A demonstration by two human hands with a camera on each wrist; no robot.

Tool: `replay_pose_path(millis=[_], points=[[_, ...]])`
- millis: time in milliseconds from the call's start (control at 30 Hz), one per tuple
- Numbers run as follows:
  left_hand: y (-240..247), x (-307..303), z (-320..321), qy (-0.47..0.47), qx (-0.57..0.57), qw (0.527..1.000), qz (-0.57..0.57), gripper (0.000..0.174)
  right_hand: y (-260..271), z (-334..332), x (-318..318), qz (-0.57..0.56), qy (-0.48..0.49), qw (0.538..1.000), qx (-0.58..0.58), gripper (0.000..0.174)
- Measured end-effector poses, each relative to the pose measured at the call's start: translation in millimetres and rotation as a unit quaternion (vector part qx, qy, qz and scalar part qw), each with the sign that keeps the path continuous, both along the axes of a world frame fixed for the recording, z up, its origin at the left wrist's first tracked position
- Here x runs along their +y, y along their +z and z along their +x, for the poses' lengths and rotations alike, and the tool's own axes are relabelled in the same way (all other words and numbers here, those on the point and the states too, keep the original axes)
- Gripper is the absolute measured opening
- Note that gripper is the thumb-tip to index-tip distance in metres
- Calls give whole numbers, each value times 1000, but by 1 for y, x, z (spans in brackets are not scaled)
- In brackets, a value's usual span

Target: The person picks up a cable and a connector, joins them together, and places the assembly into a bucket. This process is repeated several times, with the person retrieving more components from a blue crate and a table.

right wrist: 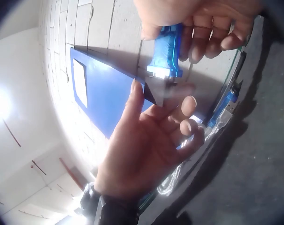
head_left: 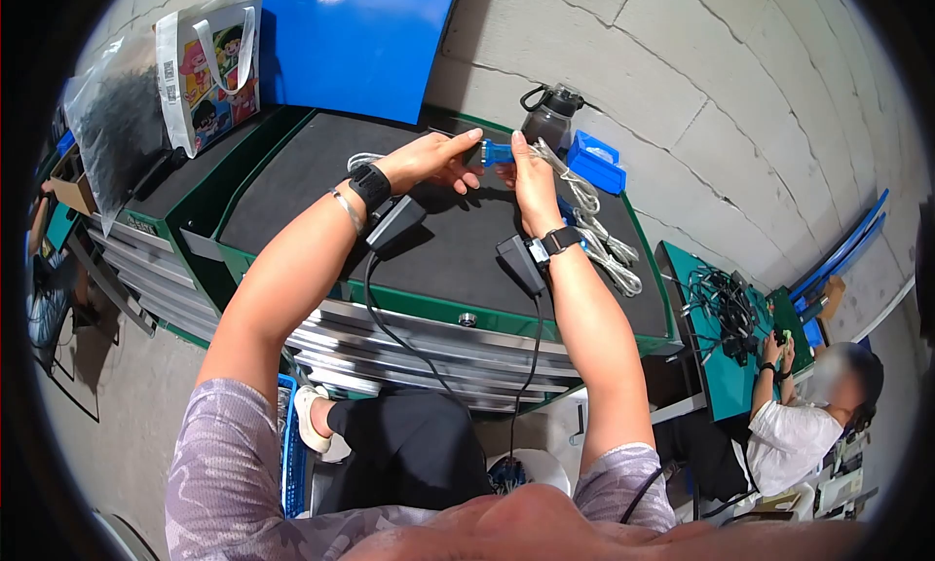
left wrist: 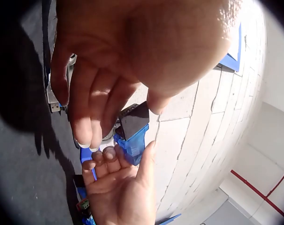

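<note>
Over the dark mat [head_left: 390, 259], both hands meet at a translucent blue serial connector [head_left: 498, 153]. My right hand [head_left: 533, 183] pinches its blue shell between thumb and fingers. My left hand [head_left: 433, 162] pinches a black connector block [left wrist: 135, 121] at the other end, with the thumb on one side. In the right wrist view, the connector's metal collar [right wrist: 161, 72] shows right at the black block. A coiled grey cable [head_left: 575, 176] hangs beside the right hand. Below the hands, a silver USB plug [right wrist: 230, 110] lies on the mat.
More coiled cable [head_left: 616, 259] lies along the mat's right side. A dark bottle [head_left: 552, 115] and a blue bin [head_left: 596, 162] stand at the back. A printed bag [head_left: 209, 69] sits left. Another person [head_left: 799, 434] works at a green table [head_left: 721, 366] on the right.
</note>
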State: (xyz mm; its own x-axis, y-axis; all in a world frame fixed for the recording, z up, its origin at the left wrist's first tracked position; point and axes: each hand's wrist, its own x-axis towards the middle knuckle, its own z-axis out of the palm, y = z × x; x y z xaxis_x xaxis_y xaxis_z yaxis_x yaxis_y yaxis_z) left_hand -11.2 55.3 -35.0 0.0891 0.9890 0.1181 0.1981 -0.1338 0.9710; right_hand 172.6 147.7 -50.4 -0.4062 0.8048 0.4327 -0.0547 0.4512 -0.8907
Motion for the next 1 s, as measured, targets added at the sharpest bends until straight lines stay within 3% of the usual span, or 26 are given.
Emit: replay_pose_path(millis=[200, 333, 400, 567, 667, 800, 1000], points=[[1, 1, -1, -1, -9, 1000, -17, 64, -6, -4, 8, 61, 25, 998, 4, 64], [1, 4, 1, 27, -49, 998, -2, 56, -1, 0, 3, 39, 38, 998, -20, 65], [0, 5, 1, 45, -74, 996, 6, 53, 6, 3, -3, -148, 83, 985, -32, 65], [5, 4, -5, 94, -90, 989, 69, 49, 1, 7, 8, -252, 148, 956, 12, 64], [7, -1, -2, 88, -75, 991, 72, 44, 3, 8, 11, -284, 177, 925, 178, 47], [-1, 7, -6, 6, -15, 998, 64, 38, 1, 10, 17, -232, 164, 929, 235, 32], [-3, 4, -4, -52, 60, 996, 38, 35, 5, 11, 17, -171, 159, 953, 191, 34]])
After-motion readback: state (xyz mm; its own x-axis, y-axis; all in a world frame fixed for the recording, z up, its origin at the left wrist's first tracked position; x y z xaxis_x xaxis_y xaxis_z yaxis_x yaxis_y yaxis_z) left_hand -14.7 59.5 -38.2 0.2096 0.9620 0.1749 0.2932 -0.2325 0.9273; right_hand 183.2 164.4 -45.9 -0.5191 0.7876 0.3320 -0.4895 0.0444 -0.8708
